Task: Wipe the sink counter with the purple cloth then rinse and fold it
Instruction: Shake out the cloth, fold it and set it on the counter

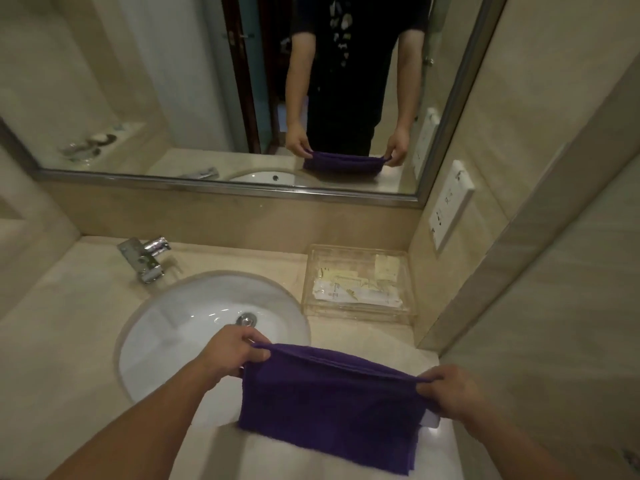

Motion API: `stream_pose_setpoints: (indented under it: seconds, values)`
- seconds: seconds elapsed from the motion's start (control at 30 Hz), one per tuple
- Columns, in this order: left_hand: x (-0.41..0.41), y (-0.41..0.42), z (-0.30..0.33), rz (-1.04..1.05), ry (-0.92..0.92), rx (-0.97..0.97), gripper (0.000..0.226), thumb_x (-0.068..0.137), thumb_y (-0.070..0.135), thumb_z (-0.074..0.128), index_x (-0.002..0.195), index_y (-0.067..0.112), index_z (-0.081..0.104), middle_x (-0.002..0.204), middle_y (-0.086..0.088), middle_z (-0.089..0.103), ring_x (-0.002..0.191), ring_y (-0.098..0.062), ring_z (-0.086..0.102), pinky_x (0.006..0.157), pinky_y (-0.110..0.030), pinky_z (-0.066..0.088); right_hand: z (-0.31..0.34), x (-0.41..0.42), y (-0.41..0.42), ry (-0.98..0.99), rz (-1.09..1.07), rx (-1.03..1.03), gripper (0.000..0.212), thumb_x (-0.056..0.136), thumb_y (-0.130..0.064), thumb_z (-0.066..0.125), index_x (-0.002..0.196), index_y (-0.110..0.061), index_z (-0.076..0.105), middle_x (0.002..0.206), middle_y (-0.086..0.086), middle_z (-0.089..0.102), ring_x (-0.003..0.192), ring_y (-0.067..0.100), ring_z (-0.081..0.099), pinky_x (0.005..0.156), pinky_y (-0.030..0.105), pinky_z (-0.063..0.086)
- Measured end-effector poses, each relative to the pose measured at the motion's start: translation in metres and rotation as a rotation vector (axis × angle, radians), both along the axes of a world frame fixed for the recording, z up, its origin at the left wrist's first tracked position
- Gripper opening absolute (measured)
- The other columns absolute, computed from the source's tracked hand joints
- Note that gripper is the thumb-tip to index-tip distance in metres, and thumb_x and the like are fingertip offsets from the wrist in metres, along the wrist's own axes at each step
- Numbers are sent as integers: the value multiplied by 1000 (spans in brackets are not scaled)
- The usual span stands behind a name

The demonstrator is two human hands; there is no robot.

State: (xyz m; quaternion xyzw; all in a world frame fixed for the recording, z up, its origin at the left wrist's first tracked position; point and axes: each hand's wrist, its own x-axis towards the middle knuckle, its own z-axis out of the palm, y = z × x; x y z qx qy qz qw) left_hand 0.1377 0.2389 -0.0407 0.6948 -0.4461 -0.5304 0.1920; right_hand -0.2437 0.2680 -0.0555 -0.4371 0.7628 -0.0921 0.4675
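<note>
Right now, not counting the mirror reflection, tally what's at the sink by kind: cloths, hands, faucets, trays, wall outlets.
Purple cloth: 1, held up by both hands
Hands: 2, left hand and right hand
Faucet: 1
Clear tray: 1, with packets inside
Wall outlet plate: 1
Total: 6

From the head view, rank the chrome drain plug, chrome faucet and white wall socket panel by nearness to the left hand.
1. Chrome drain plug: in the basin, just beyond the left hand.
2. Chrome faucet: rear left on the counter.
3. White wall socket panel: right wall.

bare forearms [145,417], seemingly black short-sleeved top
</note>
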Motion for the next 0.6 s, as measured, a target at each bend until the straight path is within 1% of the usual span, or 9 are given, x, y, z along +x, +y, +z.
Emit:
stream_pose_setpoints:
  seconds: [0.03,0.07,0.13,0.17,0.27,0.33,0.43,0.53,0.6]
  values:
    - [7,2,11,24,13,-21,9,83,1,76,89,8,76,83,-11,72,69,-18,67,56,-29,55,12,5,-2,-25,-12,-3,12,85,1,67,78,-6,75,58,9,65,55,20,57,53,28,46]
    - [14,4,23,44,25,-43,8,83,2,76,90,6,76,80,-9,71,69,-18,66,55,-29,55,24,11,-4,-47,-17,-12,11,87,1,66,80,-4,73,58,10,64,54,20,55,50,25,43]
    - [28,5,45,80,41,-90,9,83,4,78,91,5,75,81,-6,72,74,-19,68,59,-30,56,50,26,-8,-73,-6,-40,9,90,0,65,88,-3,73,64,9,65,56,18,55,44,18,38]
    - [36,5,54,95,44,-113,8,83,5,78,91,6,75,82,-6,73,75,-20,68,61,-31,57,62,35,-11,-86,-6,-61,9,90,-1,64,90,-3,73,66,9,65,58,18,56,43,16,37]
    - [60,2,84,151,70,-168,11,83,4,79,92,6,74,82,-7,73,72,-18,68,60,-29,57,99,61,-21,-123,-20,-135,8,91,-3,66,87,-6,72,69,9,64,63,19,55,49,21,35]
    - [76,-3,105,179,98,-191,13,82,4,79,94,6,74,80,-5,72,68,-15,68,59,-28,57,123,78,-29,-149,-41,-172,6,90,-4,66,89,-6,72,72,10,65,67,22,56,54,26,33]
    - [103,-10,140,188,180,-193,16,80,6,80,96,8,78,83,-6,75,69,-16,69,67,-31,59,158,104,-39,-199,-87,-225,8,90,-4,65,92,-9,72,76,9,65,70,23,56,62,30,37]
    - [126,-16,173,183,259,-216,23,73,12,84,96,9,78,83,-5,74,76,-18,66,73,-32,53,190,129,-43,-246,-141,-275,10,92,-5,62,88,-11,70,77,8,61,71,22,53,66,31,40]
    - [138,-18,193,195,343,-260,20,70,15,81,88,11,74,78,-5,69,74,-19,63,68,-31,47,208,144,-46,-292,-184,-301,11,94,-8,60,94,-9,70,82,8,62,76,22,54,65,32,42]
